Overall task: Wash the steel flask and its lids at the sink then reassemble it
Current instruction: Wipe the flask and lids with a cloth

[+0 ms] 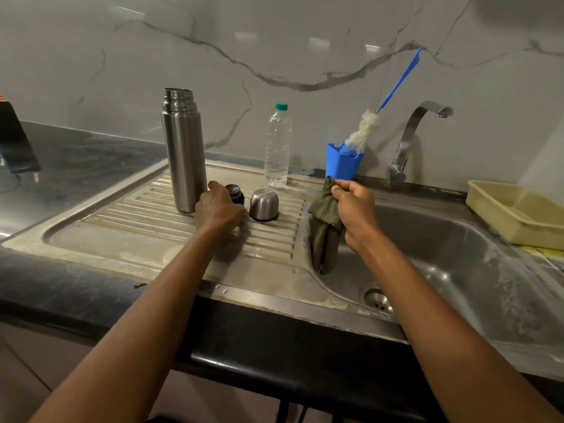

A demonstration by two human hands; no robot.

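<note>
Two bare hands are working at a stainless sink unit (128, 239) w/ ribbed drainboard, set in a dark counter (76, 154). The left hand (218, 209) is resting on the drainboard, fingers curling round a small black stopper lid (235, 193); grip appears closed on it, though the palm is hiding most of the lid. The right hand (355, 209) is pinching a dark olive-green cloth (325, 227) btwn thumb and fingers, closed on its top corner; the cloth is hanging down over the edge where drainboard meets the sink basin (442, 239).

A tall brushed-steel flask body (184, 154) is standing upright on the drainboard, mouth uncapped, threads showing, just left of the left hand. A steel cup-shaped outer lid (264, 205) is sitting upside-down on the ribs, just right of the black lid, apart from the flask.

Behind these, a clear plastic water bottle w/ green cap (277, 148) is standing upright near the back rim. To its right, a blue plastic holder cup (343, 163) is carrying a bottle brush w/ white fluffy head and blue handle (364, 129), which is leaning up and to the right against the marble-veined wall. A curved chrome tap (409, 138) is rising behind the basin, spout pointing right. A pale yellow plastic tray (518, 212) is sitting on the counter at far right.
</note>
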